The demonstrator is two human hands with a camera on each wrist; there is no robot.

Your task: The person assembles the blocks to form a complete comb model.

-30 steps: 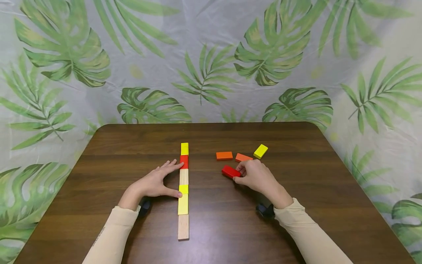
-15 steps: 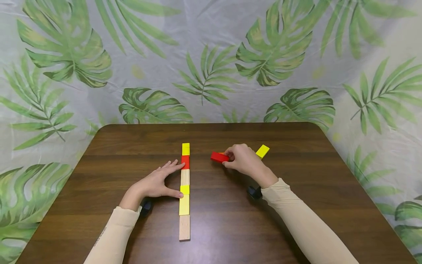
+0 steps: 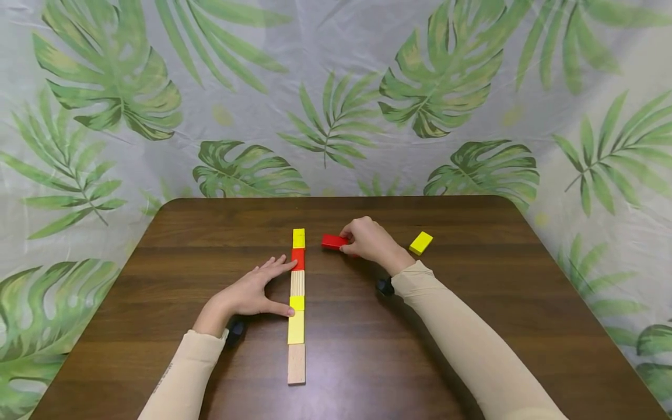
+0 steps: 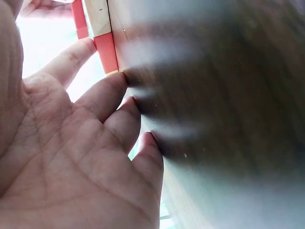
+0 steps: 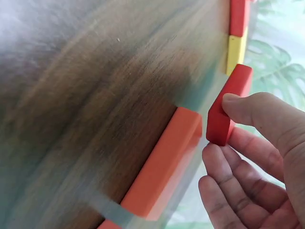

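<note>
Head; right hand pinches red block

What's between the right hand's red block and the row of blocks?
The head view shows only bare tabletop between the held red block and the row.

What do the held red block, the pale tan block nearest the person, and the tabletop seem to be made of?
Red block: probably painted wood; its colour is smooth and even, though plastic is possible.
Pale tan block: likely unpainted wood, matt, with faint grain-like flecks.
Tabletop: dark brown wood grain with a soft glare, so perhaps varnished wood or a laminate.
</note>
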